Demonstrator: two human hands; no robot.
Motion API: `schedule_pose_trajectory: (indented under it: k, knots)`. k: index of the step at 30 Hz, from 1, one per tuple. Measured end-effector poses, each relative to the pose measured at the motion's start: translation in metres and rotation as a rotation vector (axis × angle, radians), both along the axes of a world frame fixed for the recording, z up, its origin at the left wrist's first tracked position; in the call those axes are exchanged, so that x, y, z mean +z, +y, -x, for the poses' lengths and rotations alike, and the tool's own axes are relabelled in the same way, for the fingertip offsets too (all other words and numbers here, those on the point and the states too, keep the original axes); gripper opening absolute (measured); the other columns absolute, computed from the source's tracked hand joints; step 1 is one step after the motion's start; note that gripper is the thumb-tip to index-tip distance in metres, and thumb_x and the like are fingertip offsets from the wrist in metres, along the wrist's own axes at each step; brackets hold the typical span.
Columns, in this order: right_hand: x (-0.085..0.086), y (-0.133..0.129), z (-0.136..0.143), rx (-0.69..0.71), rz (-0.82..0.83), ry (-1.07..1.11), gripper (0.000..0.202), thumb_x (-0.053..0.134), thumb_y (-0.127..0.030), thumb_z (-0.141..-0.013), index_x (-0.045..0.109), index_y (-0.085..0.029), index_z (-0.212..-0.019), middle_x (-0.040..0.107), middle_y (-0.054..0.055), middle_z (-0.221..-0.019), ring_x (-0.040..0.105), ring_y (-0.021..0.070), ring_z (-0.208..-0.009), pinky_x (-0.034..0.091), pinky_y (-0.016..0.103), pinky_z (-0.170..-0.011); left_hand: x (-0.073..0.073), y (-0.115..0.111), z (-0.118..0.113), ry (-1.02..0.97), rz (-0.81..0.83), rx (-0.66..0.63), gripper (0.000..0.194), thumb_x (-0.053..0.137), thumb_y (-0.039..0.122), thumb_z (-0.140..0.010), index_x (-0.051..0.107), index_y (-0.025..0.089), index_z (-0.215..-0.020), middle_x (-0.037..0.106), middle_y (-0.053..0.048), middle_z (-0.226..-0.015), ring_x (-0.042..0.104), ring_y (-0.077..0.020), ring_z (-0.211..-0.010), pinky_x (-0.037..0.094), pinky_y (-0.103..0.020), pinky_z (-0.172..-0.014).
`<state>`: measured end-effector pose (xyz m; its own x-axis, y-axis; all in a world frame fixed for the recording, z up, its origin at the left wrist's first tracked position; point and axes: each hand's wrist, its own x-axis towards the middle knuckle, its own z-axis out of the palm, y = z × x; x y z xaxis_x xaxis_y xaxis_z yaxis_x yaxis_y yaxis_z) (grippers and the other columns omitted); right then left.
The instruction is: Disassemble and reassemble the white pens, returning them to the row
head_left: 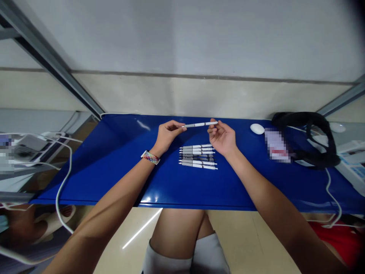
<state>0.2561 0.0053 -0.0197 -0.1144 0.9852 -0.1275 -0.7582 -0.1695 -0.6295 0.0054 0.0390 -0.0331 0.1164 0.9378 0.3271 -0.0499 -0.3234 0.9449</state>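
Observation:
A white pen [199, 124] with a grey grip is held level above the blue table [122, 179]. My left hand [168, 135] pinches its tip end between thumb and fingers. At the other end, my right hand [222, 137] has its thumb and fingertips closed on the pen's push-button end, the other fingers loosely curled. Just below lies a row of several similar pens [197, 163], side by side with tips toward the left; some in the middle look darker and clear-barrelled. A colourful woven band [150, 156] circles my left wrist.
To the right lie a white oval object [257, 129], a blurred printed packet [276, 145] and a black head strap [322, 131]. White cables [65, 175] hang at the left edge. A wall [182, 95] stands behind the table, and people sit at both sides.

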Motion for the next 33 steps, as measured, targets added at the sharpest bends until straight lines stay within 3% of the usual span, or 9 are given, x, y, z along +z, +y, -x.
schedule_pose_trajectory:
  k: [7,11,18,22,26,33]
  knots:
    - [0.001,-0.002,0.001,0.007,0.006,0.035,0.018,0.067,-0.031,-0.099,0.072,-0.019,-0.112,0.071,0.003,-0.083,0.066,0.0105,-0.070,0.060,0.017,-0.059,0.000,0.001,0.000,0.002,0.003,0.010,0.026,0.096,0.038,-0.074,0.082,0.021,-0.089,0.081,-0.005,-0.090,0.073,-0.0183,-0.084,0.059,-0.035,-0.084]
    - [0.003,-0.002,0.001,-0.004,0.055,0.061,0.014,0.064,-0.021,-0.099,0.072,-0.018,-0.111,0.070,0.002,-0.080,0.065,0.0097,-0.066,0.060,0.016,-0.057,-0.001,0.002,0.001,0.000,0.003,0.011,0.026,0.096,0.036,-0.074,0.082,0.020,-0.089,0.081,-0.005,-0.090,0.072,-0.0178,-0.084,0.059,-0.034,-0.083]
    - [0.001,-0.001,0.002,-0.010,0.061,0.072,0.009,0.072,-0.026,-0.099,0.074,-0.018,-0.102,0.069,0.001,-0.074,0.063,0.0078,-0.061,0.056,0.013,-0.053,-0.002,0.002,0.001,-0.002,-0.003,0.001,0.028,0.096,0.038,-0.074,0.083,0.020,-0.090,0.081,-0.004,-0.090,0.072,-0.0174,-0.083,0.058,-0.033,-0.082]
    - [0.001,0.000,0.003,-0.009,0.048,0.096,0.017,0.073,-0.034,-0.100,0.074,-0.018,-0.103,0.071,0.002,-0.077,0.065,0.0083,-0.063,0.059,0.014,-0.056,-0.003,0.002,0.001,0.010,0.001,0.000,0.029,0.096,0.040,-0.074,0.084,0.020,-0.091,0.081,-0.004,-0.088,0.072,-0.0172,-0.082,0.058,-0.032,-0.082]
    - [0.000,0.000,0.003,0.012,0.018,0.047,0.008,0.076,-0.027,-0.098,0.074,-0.019,-0.097,0.067,-0.002,-0.072,0.058,0.0060,-0.057,0.054,0.012,-0.051,-0.002,0.002,0.001,0.007,0.004,0.008,0.027,0.096,0.038,-0.074,0.083,0.020,-0.090,0.082,-0.005,-0.091,0.073,-0.0181,-0.085,0.058,-0.034,-0.084]
    - [-0.007,0.003,-0.001,-0.002,-0.069,-0.067,0.013,0.078,-0.034,-0.095,0.074,-0.022,-0.096,0.064,-0.002,-0.071,0.054,0.0079,-0.057,0.052,0.017,-0.049,0.001,-0.001,0.000,0.005,-0.002,-0.003,0.025,0.096,0.035,-0.074,0.083,0.020,-0.089,0.082,-0.005,-0.090,0.072,-0.0173,-0.083,0.058,-0.033,-0.083]
